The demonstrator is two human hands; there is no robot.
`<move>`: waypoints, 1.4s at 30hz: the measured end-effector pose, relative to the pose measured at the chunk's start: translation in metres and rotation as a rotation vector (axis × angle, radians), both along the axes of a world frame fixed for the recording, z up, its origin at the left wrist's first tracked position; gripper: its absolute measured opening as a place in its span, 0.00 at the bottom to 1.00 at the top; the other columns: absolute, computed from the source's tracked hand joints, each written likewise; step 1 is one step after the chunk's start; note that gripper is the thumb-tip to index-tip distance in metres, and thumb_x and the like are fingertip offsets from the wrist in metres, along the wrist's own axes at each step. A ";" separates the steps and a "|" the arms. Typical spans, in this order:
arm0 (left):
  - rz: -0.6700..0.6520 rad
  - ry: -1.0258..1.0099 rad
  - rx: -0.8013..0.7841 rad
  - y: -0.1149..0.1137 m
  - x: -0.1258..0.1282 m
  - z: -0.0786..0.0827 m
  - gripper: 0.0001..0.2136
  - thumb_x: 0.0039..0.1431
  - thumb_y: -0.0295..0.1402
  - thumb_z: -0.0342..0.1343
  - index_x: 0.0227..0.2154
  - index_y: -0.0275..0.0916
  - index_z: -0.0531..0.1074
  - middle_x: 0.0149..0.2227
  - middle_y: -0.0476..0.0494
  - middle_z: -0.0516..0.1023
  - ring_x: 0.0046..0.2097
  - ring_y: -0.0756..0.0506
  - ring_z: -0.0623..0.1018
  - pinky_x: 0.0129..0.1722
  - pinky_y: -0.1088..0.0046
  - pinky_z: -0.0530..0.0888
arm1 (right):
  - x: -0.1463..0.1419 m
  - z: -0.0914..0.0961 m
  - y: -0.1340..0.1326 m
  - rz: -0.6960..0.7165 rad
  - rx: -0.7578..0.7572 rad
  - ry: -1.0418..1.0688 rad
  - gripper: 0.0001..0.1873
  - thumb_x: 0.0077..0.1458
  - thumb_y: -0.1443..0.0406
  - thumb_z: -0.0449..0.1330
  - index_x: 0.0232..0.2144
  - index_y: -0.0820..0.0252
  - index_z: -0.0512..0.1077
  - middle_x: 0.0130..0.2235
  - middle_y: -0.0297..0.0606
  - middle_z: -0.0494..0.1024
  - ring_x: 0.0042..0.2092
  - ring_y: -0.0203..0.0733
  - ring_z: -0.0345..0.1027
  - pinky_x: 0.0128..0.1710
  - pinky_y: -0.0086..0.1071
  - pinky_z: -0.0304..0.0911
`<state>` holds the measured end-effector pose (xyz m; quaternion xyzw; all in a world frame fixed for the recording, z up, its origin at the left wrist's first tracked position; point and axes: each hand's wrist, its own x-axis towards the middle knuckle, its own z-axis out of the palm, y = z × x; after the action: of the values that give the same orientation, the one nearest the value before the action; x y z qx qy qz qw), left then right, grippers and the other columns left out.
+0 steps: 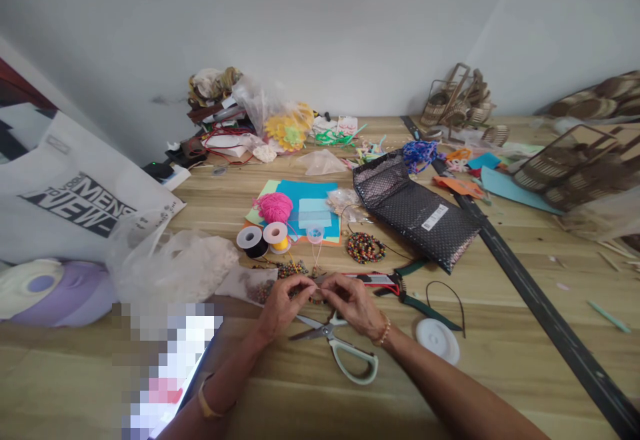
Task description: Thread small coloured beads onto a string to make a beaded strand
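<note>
My left hand (284, 305) and my right hand (354, 303) meet fingertip to fingertip, each in a closed pinch. Whatever lies between the fingers is too small to make out. Open-bladed scissors (327, 331) with pale handles lie just below them. Behind the fingers are loose colourful beads (293, 269) and a small clear bag of beads (257, 287), partly covered by my left hand. A coil of strung beads (366, 248) rests farther back. Beyond my right hand lie a red-and-grey utility knife (373, 279) and green-handled pliers (417, 300).
Spools of black cord (253, 243) and yellow cord (276, 237) stand near pink yarn (275, 207) on coloured paper (310, 190). A white spool (437, 341) lies right, below a black bubble mailer (417, 210). A pixelated lit screen (185, 367) and plastic bag (175, 260) are left.
</note>
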<state>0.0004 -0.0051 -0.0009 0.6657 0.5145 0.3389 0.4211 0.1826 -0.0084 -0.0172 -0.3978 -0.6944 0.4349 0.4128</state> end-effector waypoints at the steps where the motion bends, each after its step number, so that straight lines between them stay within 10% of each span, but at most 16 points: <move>1: 0.004 0.002 -0.001 0.000 0.000 0.001 0.09 0.55 0.35 0.55 0.26 0.35 0.75 0.28 0.44 0.80 0.31 0.47 0.76 0.32 0.75 0.71 | 0.000 0.000 0.000 -0.001 -0.001 -0.001 0.11 0.59 0.61 0.56 0.29 0.61 0.71 0.25 0.34 0.71 0.26 0.35 0.62 0.27 0.26 0.60; 30: -0.316 0.629 0.223 0.004 -0.024 0.012 0.08 0.53 0.23 0.54 0.27 0.39 0.77 0.32 0.44 0.76 0.39 0.42 0.72 0.48 0.63 0.64 | 0.000 0.005 0.001 -0.088 0.081 -0.023 0.09 0.60 0.63 0.55 0.29 0.60 0.70 0.28 0.36 0.71 0.29 0.37 0.63 0.28 0.29 0.60; 42: -0.223 0.469 0.147 0.006 -0.021 0.012 0.07 0.51 0.24 0.55 0.24 0.39 0.76 0.29 0.44 0.77 0.37 0.43 0.74 0.42 0.66 0.68 | 0.000 0.003 0.001 -0.056 0.048 -0.016 0.08 0.58 0.64 0.56 0.28 0.60 0.70 0.26 0.34 0.70 0.26 0.35 0.62 0.27 0.27 0.59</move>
<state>-0.0202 0.0013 0.0111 0.8075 0.4954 0.1632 0.2756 0.1826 -0.0078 -0.0141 -0.4105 -0.6966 0.4030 0.4287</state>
